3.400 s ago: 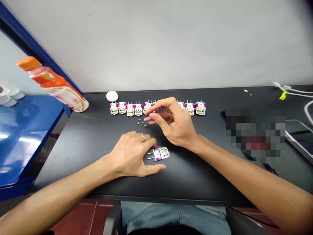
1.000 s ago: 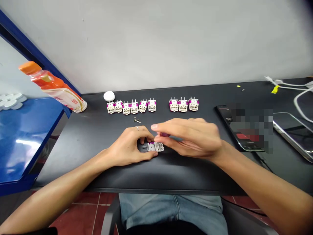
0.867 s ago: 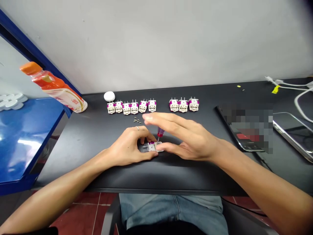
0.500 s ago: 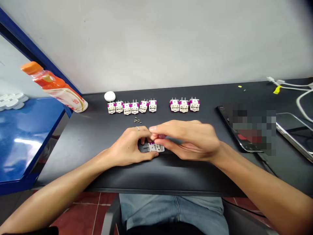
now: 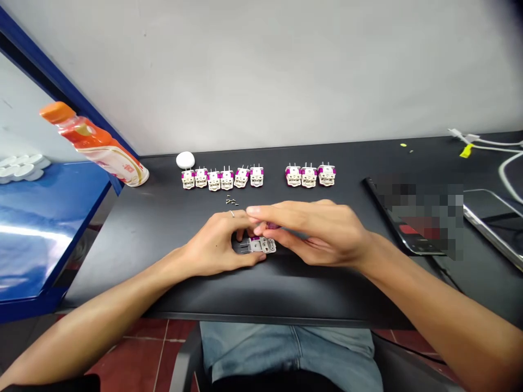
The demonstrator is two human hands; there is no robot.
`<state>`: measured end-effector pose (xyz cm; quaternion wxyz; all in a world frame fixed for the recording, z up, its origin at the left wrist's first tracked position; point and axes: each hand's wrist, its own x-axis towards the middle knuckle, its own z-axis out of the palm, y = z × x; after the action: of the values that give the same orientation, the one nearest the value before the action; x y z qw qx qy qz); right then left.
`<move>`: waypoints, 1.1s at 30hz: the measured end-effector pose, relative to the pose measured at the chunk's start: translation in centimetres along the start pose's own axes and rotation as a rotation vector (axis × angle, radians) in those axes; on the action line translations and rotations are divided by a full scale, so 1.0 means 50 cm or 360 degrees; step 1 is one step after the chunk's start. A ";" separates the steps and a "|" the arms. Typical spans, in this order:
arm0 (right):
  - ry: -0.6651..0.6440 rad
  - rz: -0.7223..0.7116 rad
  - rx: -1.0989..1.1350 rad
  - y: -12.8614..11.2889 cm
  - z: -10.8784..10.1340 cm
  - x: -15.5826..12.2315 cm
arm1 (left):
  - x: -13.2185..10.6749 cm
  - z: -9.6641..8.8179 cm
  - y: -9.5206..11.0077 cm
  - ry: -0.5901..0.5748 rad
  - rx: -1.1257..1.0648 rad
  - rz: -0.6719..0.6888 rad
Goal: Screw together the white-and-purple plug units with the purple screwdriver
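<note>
A white and magenta plug part (image 5: 261, 245) with metal prongs lies flat on the black table (image 5: 171, 272). My left hand (image 5: 216, 242), a ring on one finger, is curled round its left end and pins it down. My right hand (image 5: 314, 231) hovers over the part with fingers pinched on a small magenta-handled screwdriver (image 5: 273, 225), whose tip points down at the part. Much of the tool is hidden under my fingers. Several tiny screws (image 5: 231, 201) lie just beyond my left hand.
Two rows of similar plug parts (image 5: 223, 177) (image 5: 309, 175) stand along the back. A white oval object (image 5: 185, 159) and a tilted orange bottle (image 5: 96, 146) are at back left. A phone (image 5: 404, 223), a tablet (image 5: 496, 220) and white cables (image 5: 486, 144) lie right.
My right hand picked up the screwdriver near the back row and brought it down to the part. Its fingers have spread and closed again on the tool, while my left hand closed round the part.
</note>
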<state>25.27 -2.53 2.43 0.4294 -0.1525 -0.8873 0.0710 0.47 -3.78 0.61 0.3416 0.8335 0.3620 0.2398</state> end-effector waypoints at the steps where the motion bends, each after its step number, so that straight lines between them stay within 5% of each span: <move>1: 0.0070 -0.0021 -0.0058 0.000 -0.001 0.000 | 0.000 0.000 0.000 -0.0003 -0.0001 -0.0003; 6: -0.0046 -0.0013 0.0065 0.001 0.000 -0.003 | -0.001 0.000 0.000 0.0007 0.0014 -0.0053; 10: 0.0151 -0.0036 -0.0096 0.001 0.005 -0.004 | -0.001 0.000 0.000 -0.0005 -0.0002 -0.0029; 15: -0.0037 -0.0007 0.0022 0.001 0.007 -0.003 | 0.000 -0.001 0.000 0.0014 -0.0002 -0.0039; 18: 0.0114 -0.0030 -0.0140 0.000 0.007 -0.005 | 0.000 0.000 0.001 0.0009 -0.0002 -0.0024; 22: -0.0051 -0.0011 -0.0032 0.000 0.006 -0.009 | -0.001 0.001 0.001 0.0010 -0.0014 -0.0061; 26: 0.0112 -0.0007 -0.0157 0.002 0.007 -0.008 | 0.000 0.002 0.000 0.0000 -0.0024 -0.0040; 30: -0.0055 -0.0016 -0.0028 0.001 0.005 -0.004 | -0.001 0.002 -0.001 0.0013 -0.0012 -0.0046; 33: 0.0103 0.0012 -0.0139 0.000 0.002 -0.005 | -0.003 0.002 -0.001 0.0014 0.0009 -0.0037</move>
<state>25.31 -2.60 2.18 0.4506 -0.1768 -0.8746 0.0289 0.42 -3.89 0.52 0.3403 0.8292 0.3740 0.2384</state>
